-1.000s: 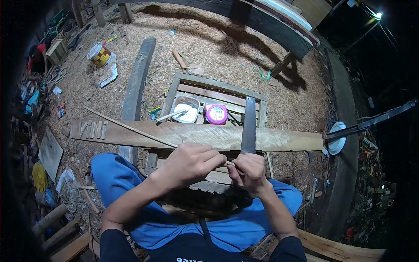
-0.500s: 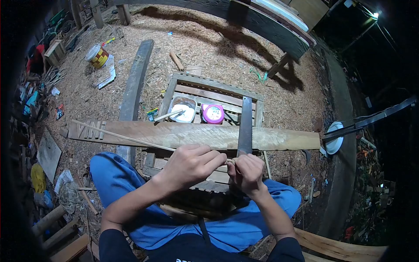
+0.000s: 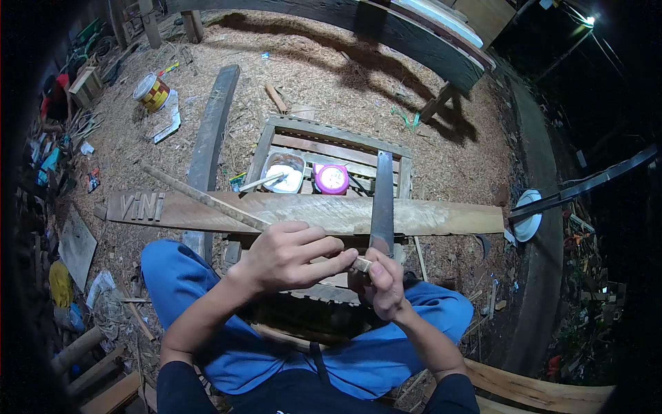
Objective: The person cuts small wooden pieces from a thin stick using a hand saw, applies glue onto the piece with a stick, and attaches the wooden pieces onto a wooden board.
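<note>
My left hand [image 3: 293, 259] grips a long thin wooden strip [image 3: 207, 200] that slants up to the left over a wide board [image 3: 296, 212]. Its short end shows between my two hands. My right hand [image 3: 380, 283] is closed by that end, at the lower end of a saw blade [image 3: 383, 207] standing across the board; its handle is hidden. Raised letters [image 3: 141, 207] reading "ViNi" sit on the board's left part. Behind the board are a tub of white paste [image 3: 284, 174] with a stick in it and a pink tape measure [image 3: 331, 179].
A slatted wooden frame [image 3: 338, 131] lies under the tub and tape measure. A dark beam [image 3: 214, 131] runs at the left. Farther off are a paint bucket [image 3: 152, 92], a raised timber [image 3: 303, 24] and a person in red [image 3: 55, 96]. A white plate [image 3: 528, 215] is at right.
The strip has turned and now shows a wider face, and its far end has lifted off the letters. My right hand has tilted, with its thumb now on top near the strip's end.
</note>
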`<state>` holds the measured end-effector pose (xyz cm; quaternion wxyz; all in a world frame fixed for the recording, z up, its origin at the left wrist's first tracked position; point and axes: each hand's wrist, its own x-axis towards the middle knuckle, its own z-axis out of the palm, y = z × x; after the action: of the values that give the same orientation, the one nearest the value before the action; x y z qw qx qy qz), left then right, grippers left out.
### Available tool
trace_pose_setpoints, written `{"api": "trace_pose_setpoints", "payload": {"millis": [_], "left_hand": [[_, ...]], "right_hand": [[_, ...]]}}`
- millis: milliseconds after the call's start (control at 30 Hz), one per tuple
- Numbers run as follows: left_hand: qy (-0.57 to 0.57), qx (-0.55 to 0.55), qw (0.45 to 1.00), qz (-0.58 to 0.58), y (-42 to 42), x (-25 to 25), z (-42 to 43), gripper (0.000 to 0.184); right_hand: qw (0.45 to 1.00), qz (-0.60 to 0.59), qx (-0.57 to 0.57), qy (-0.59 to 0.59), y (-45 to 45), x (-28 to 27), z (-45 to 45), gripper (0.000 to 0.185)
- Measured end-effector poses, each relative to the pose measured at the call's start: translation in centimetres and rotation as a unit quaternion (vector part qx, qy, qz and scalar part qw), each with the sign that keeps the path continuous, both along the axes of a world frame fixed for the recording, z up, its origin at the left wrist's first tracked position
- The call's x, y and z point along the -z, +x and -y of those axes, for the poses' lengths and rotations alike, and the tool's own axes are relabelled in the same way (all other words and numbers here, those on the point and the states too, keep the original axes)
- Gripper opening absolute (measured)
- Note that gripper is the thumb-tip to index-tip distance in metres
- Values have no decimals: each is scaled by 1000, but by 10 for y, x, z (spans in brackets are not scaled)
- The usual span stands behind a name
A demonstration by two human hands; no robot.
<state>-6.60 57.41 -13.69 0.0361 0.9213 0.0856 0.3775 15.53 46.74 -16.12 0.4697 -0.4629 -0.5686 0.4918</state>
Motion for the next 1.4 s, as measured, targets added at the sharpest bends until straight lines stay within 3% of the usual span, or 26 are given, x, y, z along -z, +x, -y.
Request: {"api": "trace_pose_setpoints", "payload": {"millis": [233, 300, 467, 733, 833, 900, 1033, 1100, 1133, 1200, 1400], "left_hand": [[-32, -21, 999, 23, 7, 8, 1, 28], [-46, -25, 998, 34, 13, 12, 4, 26], [-125, -24, 987, 95, 22, 15, 9, 26], [-136, -11, 985, 101, 21, 12, 8, 26], [-148, 5, 984, 102, 21, 10, 7, 26], [-163, 16, 981, 103, 21, 6, 5, 25], [-178, -12, 981, 70, 21, 4, 3, 26], [-161, -20, 986, 49, 20, 5, 3, 24], [-161, -21, 986, 49, 19, 5, 3, 24], [-113, -57, 992, 21, 17, 5, 4, 21], [-44, -134, 989, 34, 26, 10, 15, 28]], "right_hand": [[998, -17, 7, -65, -3, -6, -4, 45], [987, -110, 34, -109, -7, -7, -1, 44], [983, -136, 33, -115, -7, -12, 0, 43], [981, -166, -6, -99, -2, -12, 2, 44], [989, -128, -26, -71, 2, -16, 4, 41], [998, -21, -35, -51, 7, -21, 2, 40], [997, 75, -6, 31, 5, -29, -8, 36], [967, 192, -4, 169, 10, -24, -13, 28], [967, 192, -4, 169, 12, -22, -16, 28], [918, 303, 22, 257, 16, -18, -20, 22], [845, 414, 111, 320, 14, -16, -25, 21]]}}
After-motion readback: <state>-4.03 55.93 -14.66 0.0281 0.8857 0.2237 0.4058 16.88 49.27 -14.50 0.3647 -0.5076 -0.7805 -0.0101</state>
